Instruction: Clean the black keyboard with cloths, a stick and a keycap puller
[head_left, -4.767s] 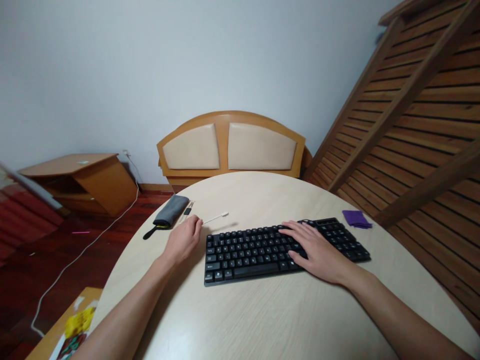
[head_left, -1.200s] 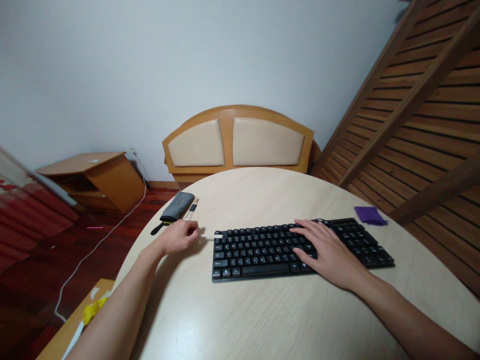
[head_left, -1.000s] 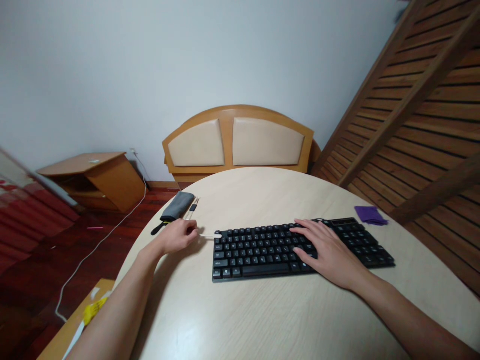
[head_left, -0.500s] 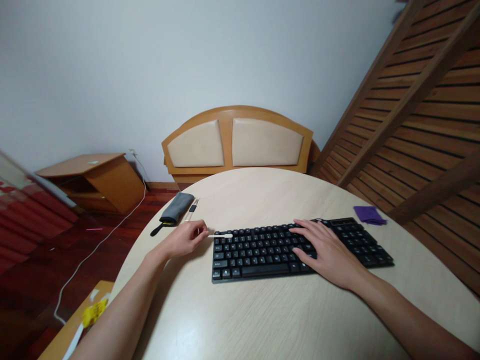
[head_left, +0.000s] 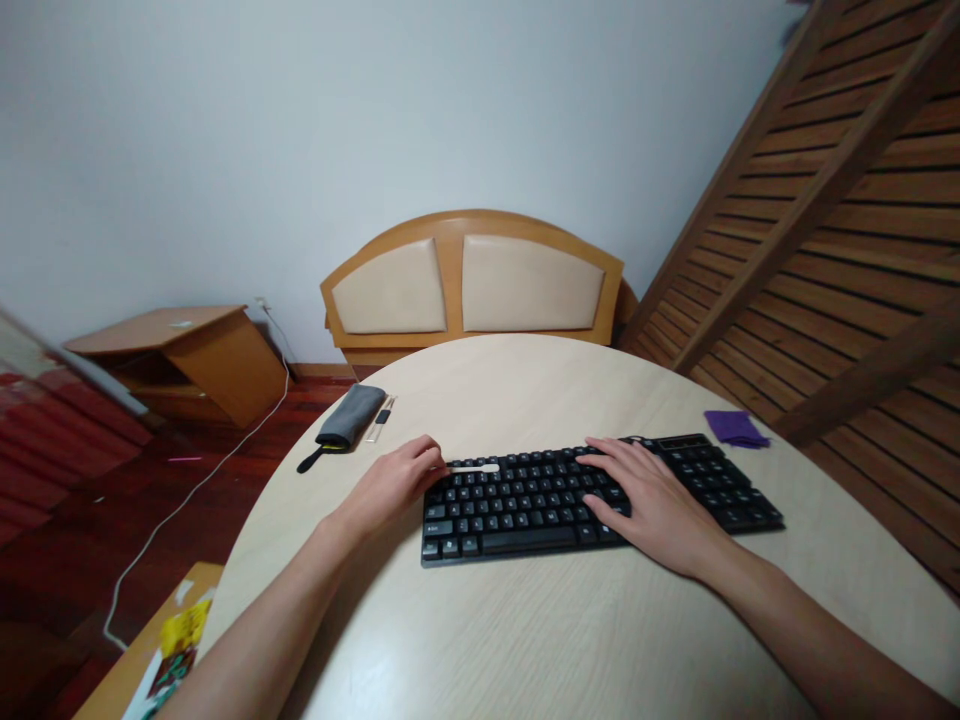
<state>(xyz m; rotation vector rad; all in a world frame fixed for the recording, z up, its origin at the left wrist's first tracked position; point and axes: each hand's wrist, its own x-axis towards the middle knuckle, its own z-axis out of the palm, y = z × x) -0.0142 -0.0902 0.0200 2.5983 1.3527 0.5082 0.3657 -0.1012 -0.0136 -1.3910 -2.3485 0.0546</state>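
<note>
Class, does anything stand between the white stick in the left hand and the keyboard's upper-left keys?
Nothing visible does: the white stick, held in the left hand, extends over the upper-left keys of the keyboard. The grey pouch lies aside.

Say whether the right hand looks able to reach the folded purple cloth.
Probably yes: the folded purple cloth lies uncovered on the pale round wood-grain table, near the far right corner of the black rectangular keyboard. The right hand, spread on that keyboard, appears empty; nothing visible blocks it.
</note>
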